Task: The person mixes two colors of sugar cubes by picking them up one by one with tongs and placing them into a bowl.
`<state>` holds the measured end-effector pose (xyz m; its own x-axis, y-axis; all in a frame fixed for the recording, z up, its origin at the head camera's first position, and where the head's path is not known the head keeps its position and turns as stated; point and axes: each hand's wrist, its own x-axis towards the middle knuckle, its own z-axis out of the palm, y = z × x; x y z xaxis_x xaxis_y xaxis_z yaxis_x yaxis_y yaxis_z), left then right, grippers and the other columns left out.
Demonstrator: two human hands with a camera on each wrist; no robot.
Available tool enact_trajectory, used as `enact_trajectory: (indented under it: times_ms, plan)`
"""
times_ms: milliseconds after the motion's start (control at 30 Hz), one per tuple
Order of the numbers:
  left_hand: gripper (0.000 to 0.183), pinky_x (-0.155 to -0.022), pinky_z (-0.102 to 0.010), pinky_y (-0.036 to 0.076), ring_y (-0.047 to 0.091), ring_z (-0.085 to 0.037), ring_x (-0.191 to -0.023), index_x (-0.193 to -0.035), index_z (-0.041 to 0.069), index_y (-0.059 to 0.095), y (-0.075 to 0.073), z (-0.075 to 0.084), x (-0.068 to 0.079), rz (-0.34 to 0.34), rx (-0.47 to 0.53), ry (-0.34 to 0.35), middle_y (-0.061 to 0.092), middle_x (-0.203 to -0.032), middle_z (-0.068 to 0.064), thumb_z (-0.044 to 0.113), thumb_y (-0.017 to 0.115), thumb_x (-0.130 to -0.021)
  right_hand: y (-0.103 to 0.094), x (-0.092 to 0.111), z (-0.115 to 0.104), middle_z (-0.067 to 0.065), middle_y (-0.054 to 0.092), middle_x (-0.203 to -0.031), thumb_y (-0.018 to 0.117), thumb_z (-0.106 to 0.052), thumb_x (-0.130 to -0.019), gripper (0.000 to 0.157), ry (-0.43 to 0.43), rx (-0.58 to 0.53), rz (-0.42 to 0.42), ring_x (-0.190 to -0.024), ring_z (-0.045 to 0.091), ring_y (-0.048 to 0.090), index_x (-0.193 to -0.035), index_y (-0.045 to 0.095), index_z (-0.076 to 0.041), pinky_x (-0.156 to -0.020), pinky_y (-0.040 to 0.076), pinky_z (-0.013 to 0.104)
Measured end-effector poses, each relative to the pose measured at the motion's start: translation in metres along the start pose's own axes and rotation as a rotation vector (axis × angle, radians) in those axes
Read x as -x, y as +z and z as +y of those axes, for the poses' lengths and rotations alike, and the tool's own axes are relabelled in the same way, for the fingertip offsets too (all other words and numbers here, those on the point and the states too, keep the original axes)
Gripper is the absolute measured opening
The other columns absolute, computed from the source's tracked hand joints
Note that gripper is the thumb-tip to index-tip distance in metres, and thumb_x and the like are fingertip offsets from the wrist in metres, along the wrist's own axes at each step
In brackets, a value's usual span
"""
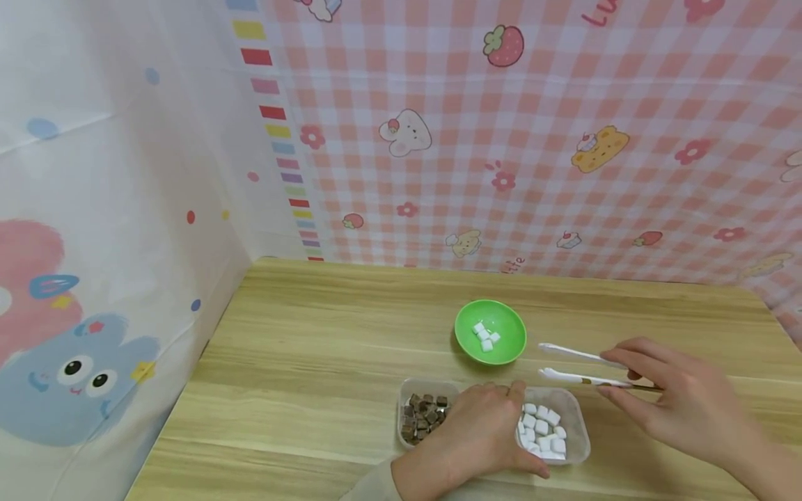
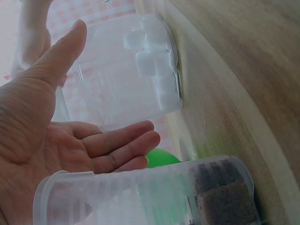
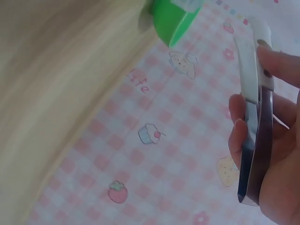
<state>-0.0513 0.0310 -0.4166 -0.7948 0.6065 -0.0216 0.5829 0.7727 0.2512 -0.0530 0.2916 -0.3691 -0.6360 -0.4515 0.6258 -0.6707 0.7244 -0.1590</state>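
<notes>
My left hand [image 1: 485,431] reaches between two clear plastic tubs, its fingers and thumb spread at the side of the tub [image 1: 579,442] of white cubes [image 1: 541,426]. In the left wrist view the fingers [image 2: 122,145] are fairly straight along that tub's wall. The other tub [image 1: 404,390], partly hidden by the hand, holds brown cubes [image 1: 426,412]. My right hand [image 1: 683,396] grips metal tongs [image 3: 255,136] with white ends. Their tips stand apart, with nothing between them, right of a green bowl [image 1: 510,337] holding several white cubes [image 1: 486,337].
The wooden table [image 1: 301,369] carries the tubs and bowl, with the bowl behind the tubs. A pink checked cloth [image 1: 451,181] hangs at the back edge, and a white printed cloth [image 1: 144,202] hangs along the left side.
</notes>
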Motion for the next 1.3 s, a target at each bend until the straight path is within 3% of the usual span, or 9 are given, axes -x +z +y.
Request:
enact_trajectory:
  times_ms: [167, 300, 367, 433, 533, 567, 833, 1033, 1300]
  plan:
    - [0.108, -0.085, -0.021, 0.052, 0.065, -0.007, -0.094, -0.139, 0.01, 0.062, -0.001, 0.001, 0.0, 0.0, 0.007, 0.001, 0.074, -0.109, 0.004, 0.08, 0.086, -0.06, -0.013, -0.006, 0.002, -0.008, 0.072, -0.096, 0.046, -0.068, -0.102, 0.064, -0.058, 0.025, -0.099, -0.066, -0.001, 0.063, -0.097, 0.08, -0.014, -0.051, 0.045, 0.012]
    - [0.102, -0.081, -0.021, 0.052, 0.064, -0.007, -0.088, -0.131, 0.011, 0.065, -0.001, 0.001, -0.001, 0.013, 0.001, 0.008, 0.073, -0.1, 0.005, 0.08, 0.086, -0.059, -0.02, -0.012, 0.001, -0.014, 0.069, -0.094, 0.041, -0.069, -0.102, 0.065, -0.105, 0.04, -0.199, -0.064, -0.009, 0.058, -0.094, 0.079, -0.018, -0.05, 0.043, 0.012]
    - [0.097, -0.078, -0.021, 0.052, 0.063, -0.007, -0.085, -0.125, 0.012, 0.066, 0.0, 0.001, -0.001, 0.018, 0.0, 0.013, 0.072, -0.096, 0.006, 0.08, 0.086, -0.058, -0.022, -0.014, -0.002, -0.018, 0.066, -0.094, 0.062, -0.064, -0.097, 0.047, -0.118, 0.049, -0.246, -0.064, -0.012, 0.054, -0.094, 0.079, -0.02, -0.049, 0.041, 0.012]
    - [0.096, -0.077, -0.02, 0.051, 0.062, -0.006, -0.084, -0.124, 0.013, 0.066, 0.0, 0.001, -0.001, 0.019, -0.001, 0.015, 0.071, -0.094, 0.006, 0.08, 0.086, -0.059, -0.022, -0.015, -0.005, -0.021, 0.063, -0.093, 0.084, -0.052, -0.084, 0.032, -0.12, 0.06, -0.292, -0.064, -0.014, 0.047, -0.094, 0.078, -0.022, -0.047, 0.036, 0.013]
    - [0.095, -0.077, -0.02, 0.051, 0.062, -0.006, -0.082, -0.123, 0.013, 0.065, 0.001, 0.0, -0.001, 0.017, -0.001, 0.018, 0.07, -0.093, 0.007, 0.08, 0.086, -0.059, -0.02, -0.017, -0.01, -0.024, 0.057, -0.09, 0.097, -0.026, -0.057, 0.04, -0.12, 0.07, -0.363, -0.062, -0.015, 0.041, -0.091, 0.076, -0.024, -0.045, 0.031, 0.015]
    - [0.095, -0.077, -0.02, 0.051, 0.062, -0.006, -0.083, -0.124, 0.013, 0.065, 0.001, 0.0, -0.001, 0.015, -0.001, 0.019, 0.071, -0.094, 0.007, 0.08, 0.086, -0.059, -0.019, -0.017, -0.012, -0.025, 0.055, -0.088, 0.097, -0.023, -0.055, 0.041, -0.123, 0.076, -0.384, -0.062, -0.014, 0.038, -0.09, 0.075, -0.024, -0.045, 0.03, 0.015]
    - [0.11, -0.089, -0.022, 0.052, 0.066, -0.008, -0.098, -0.142, 0.008, 0.061, 0.0, 0.0, -0.001, -0.004, 0.007, 0.01, 0.074, -0.113, 0.002, 0.08, 0.084, -0.062, -0.01, -0.021, -0.023, -0.021, 0.036, -0.071, 0.093, -0.019, -0.057, 0.041, -0.11, 0.141, -0.576, -0.055, -0.002, 0.028, -0.068, 0.055, -0.029, -0.045, 0.028, 0.024]
    - [0.108, -0.086, -0.021, 0.052, 0.065, -0.008, -0.094, -0.138, 0.008, 0.063, 0.0, -0.001, 0.0, 0.015, 0.004, 0.028, 0.074, -0.11, 0.004, 0.08, 0.084, -0.062, -0.005, -0.024, -0.032, -0.017, 0.04, -0.07, 0.092, -0.016, -0.059, 0.036, -0.049, 0.18, -0.703, -0.053, 0.003, 0.032, -0.066, 0.058, -0.025, -0.045, 0.03, 0.028]
    - [0.105, -0.087, -0.021, 0.053, 0.066, -0.008, -0.095, -0.136, 0.008, 0.064, 0.0, 0.0, 0.0, 0.024, 0.004, 0.035, 0.074, -0.109, 0.004, 0.079, 0.085, -0.062, 0.003, -0.032, -0.044, -0.01, 0.045, -0.067, 0.091, -0.007, -0.053, 0.04, -0.067, 0.251, -0.798, -0.05, 0.009, 0.039, -0.062, 0.055, -0.021, -0.042, 0.037, 0.031]
